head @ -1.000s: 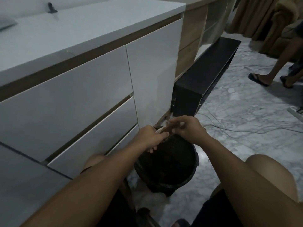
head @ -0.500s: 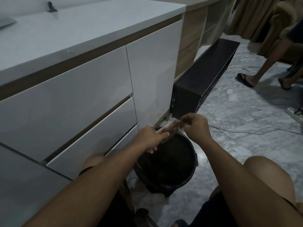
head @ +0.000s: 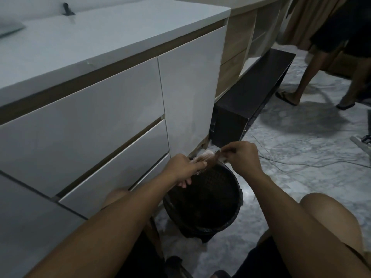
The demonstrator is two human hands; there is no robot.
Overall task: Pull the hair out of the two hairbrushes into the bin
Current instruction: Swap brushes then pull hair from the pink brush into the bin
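My left hand (head: 183, 167) grips a hairbrush (head: 198, 160) with pale bristles, held over the far rim of a black mesh bin (head: 202, 199) on the floor. My right hand (head: 242, 155) pinches a tuft of brownish hair (head: 215, 157) that stretches from the brush toward the right, just above the bin's rim. Most of the brush is hidden by my left hand. I see no second brush in this view.
A white drawer cabinet (head: 100, 109) stands to the left, touching distance from the bin. A dark low bench (head: 251, 97) lies behind it. Cables (head: 301, 163) run across the marble floor. Another person's legs in sandals (head: 297, 85) stand at the far right. My knee (head: 325, 217) is near right.
My right hand has drawn away from the brush to the right, pulling the tuft of hair out longer. The other person has stepped closer on the right.
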